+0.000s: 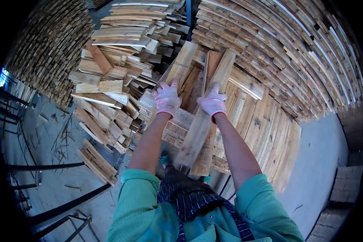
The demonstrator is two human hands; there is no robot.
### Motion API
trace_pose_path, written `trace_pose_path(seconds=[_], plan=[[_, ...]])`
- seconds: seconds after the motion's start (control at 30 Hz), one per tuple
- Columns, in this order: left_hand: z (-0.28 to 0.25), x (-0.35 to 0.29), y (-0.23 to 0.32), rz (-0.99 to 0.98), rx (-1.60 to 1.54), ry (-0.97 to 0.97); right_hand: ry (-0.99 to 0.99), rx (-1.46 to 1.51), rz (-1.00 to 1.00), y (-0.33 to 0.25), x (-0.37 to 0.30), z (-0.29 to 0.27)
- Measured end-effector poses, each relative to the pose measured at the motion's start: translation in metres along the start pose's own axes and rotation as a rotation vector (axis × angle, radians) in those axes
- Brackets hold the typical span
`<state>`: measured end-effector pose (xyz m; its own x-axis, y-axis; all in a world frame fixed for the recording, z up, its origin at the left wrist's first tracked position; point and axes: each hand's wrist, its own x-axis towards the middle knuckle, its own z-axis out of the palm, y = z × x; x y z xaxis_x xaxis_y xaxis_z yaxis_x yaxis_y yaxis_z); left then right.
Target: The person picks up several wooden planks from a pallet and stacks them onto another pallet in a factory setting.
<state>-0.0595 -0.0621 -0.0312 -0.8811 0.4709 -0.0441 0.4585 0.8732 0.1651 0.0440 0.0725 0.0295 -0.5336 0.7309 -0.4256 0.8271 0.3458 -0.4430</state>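
Both my hands wear pale pinkish-white knit gloves. My left hand (167, 99) is closed across a long wooden plank (184, 62), its fingers somewhat apart over the wood. To its right, my right hand (213, 102) grips a second wooden plank (196, 133), whose near end is blurred and slants toward my body. Under and between the two lie more boards, among them a reddish-brown board (213, 63). Where the fingertips wrap the plank edges is partly hidden.
A loose heap of short boards (105, 86) rises at the left. Tall stacked planks (266, 52) stand behind on the right, others (48, 48) far left. Flat boards (266, 133) lie right of my hands. Black metal bars (68, 203) and a small board bundle (97, 163) are low left.
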Motion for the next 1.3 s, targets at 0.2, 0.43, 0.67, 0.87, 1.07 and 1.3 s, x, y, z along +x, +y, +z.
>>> trace_pose_path(seconds=[0.2,0.43,0.67,0.87,1.07,1.3], plan=[[-0.027,0.006,-0.021,0.093,-0.159,-0.190,-0.052,-0.079,-0.064,0.044,0.000,-0.042],[-0.017,-0.011,0.023,0.205,-0.129,0.065,-0.081,-0.465,-0.007,0.210,-0.095,-0.115],[0.003,-0.036,0.177,-0.038,-0.079,-0.226,-0.084,-0.448,-0.120,0.361,-0.099,-0.114],[0.012,-0.023,0.118,0.069,-0.463,-0.122,-0.161,-0.421,-0.280,0.380,-0.080,-0.148],[-0.064,-0.156,0.104,0.018,-1.273,0.197,-0.154,-0.823,-0.644,0.386,0.007,-0.250],[-0.013,-0.308,0.114,-0.356,-1.597,0.025,-0.036,-0.624,-0.586,0.434,0.100,-0.247]])
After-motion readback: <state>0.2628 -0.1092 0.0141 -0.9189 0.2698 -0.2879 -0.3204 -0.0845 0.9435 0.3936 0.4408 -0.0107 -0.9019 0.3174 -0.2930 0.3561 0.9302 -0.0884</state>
